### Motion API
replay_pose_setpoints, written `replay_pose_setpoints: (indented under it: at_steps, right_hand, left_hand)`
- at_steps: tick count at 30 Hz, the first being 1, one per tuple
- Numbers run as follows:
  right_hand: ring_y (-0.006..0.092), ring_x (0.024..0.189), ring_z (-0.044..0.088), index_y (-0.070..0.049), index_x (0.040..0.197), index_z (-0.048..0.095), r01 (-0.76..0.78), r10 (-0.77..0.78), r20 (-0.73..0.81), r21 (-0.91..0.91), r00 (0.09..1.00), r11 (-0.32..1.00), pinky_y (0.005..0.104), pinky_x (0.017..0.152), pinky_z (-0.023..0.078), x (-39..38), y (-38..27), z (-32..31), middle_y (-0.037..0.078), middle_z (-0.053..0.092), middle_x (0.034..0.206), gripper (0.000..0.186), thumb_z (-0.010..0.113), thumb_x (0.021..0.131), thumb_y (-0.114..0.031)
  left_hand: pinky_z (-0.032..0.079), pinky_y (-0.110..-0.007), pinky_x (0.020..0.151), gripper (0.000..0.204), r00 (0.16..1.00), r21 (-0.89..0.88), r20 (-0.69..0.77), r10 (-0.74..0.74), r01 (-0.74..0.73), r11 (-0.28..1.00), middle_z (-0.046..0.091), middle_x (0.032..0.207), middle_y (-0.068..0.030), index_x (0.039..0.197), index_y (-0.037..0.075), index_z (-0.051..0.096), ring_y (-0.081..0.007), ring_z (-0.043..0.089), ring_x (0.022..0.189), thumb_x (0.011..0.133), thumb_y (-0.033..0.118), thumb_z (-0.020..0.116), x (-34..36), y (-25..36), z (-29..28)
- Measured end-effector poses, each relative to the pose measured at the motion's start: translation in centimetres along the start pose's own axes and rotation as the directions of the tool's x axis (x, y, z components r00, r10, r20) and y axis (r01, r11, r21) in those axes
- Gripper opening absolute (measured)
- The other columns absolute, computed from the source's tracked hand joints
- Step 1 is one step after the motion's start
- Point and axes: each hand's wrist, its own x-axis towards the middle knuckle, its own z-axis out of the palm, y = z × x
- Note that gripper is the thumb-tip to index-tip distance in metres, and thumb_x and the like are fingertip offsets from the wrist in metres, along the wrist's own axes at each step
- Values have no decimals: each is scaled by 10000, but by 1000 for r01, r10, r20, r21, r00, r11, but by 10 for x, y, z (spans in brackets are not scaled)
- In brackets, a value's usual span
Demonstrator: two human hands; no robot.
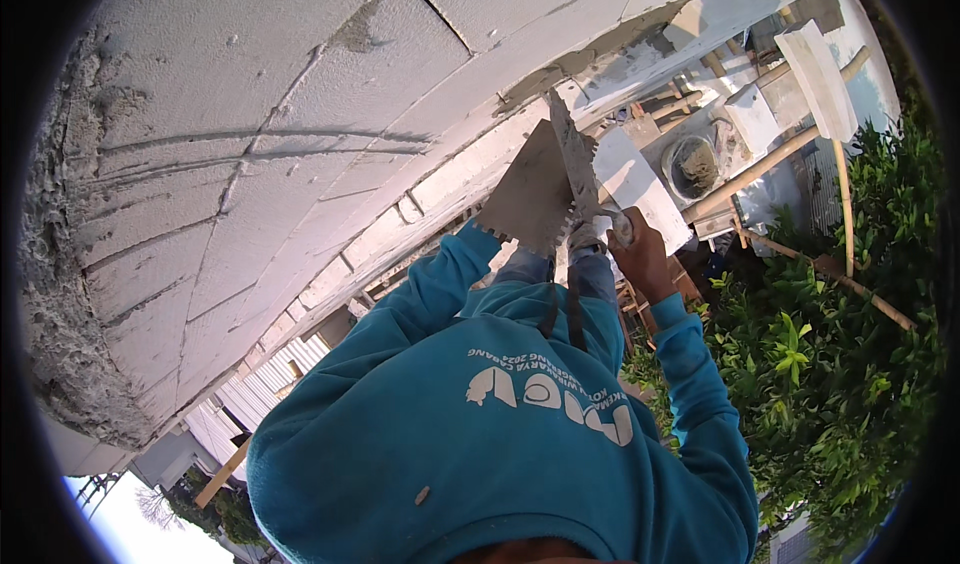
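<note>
My right hand (642, 254) is closed round the handle (618, 228) of a mortar-smeared toothed trowel (572, 156), whose narrow side points upward. A flat grey plate (522, 189) with a toothed lower edge lies against it; whether they are one tool is unclear. My left sleeve (455, 264) reaches up behind that plate, which hides my left hand and what it holds. Below are my teal sweatshirt, jeans and shoes, on or beside a pale board (640, 194).
A pale block wall (260, 194) with grey mortar lines fills the left. A bucket of mortar (688, 167), white blocks (752, 116) and wooden poles (730, 186) form a scaffold area at upper right. Leafy branches (830, 394) crowd the lower right. A wooden pole (225, 474) juts at lower left.
</note>
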Motion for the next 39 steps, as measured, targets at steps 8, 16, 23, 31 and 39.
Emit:
replay_pose_setpoints:
  at_steps: [8,16,23,31,39]
  right_hand:
    - [434,774,646,-70,1118,556,75,-97,-174,-129,980,989,481,649,509,5,0,-58,222,661,809,365,709,806,-182]
    - [281,630,632,-16,1097,561,-13,56,-212,199,976,980,358,589,495,-10,-8,-72,145,636,778,326,698,825,-133]
    - [116,426,454,-98,948,500,-456,342,350,835,872,307,288,386,412,-64,-27,-93,9,455,613,130,618,927,-151]
    - [92,394,385,-136,924,477,-296,123,359,885,925,-361,288,366,394,-115,-5,15,-27,409,590,119,518,988,-228]
    - [88,384,398,-124,868,501,-223,-56,220,884,974,-412,276,377,404,-78,-28,26,-30,409,559,141,532,973,-213]
  left_hand:
    - [484,-374,913,376,1000,-230,12,-6,9,973,641,1173,-114,1258,39,540,-222,611,1055,967,276,553,24,17,19]
    - [516,-373,878,385,998,-481,-31,-53,31,876,640,1161,-124,1271,32,517,-220,625,1025,985,289,537,53,2,39]
    - [554,-333,802,339,943,-240,-323,78,-162,957,595,1141,-117,1254,30,400,-176,622,974,1014,240,513,76,-1,55]
    - [520,-321,908,476,943,-509,-306,132,-279,814,534,1294,-88,1396,58,326,-170,571,1110,984,133,554,109,5,63]
    - [443,-317,990,510,916,-215,-235,324,-374,902,478,1368,-108,1453,48,269,-183,515,1189,999,83,500,103,34,87]
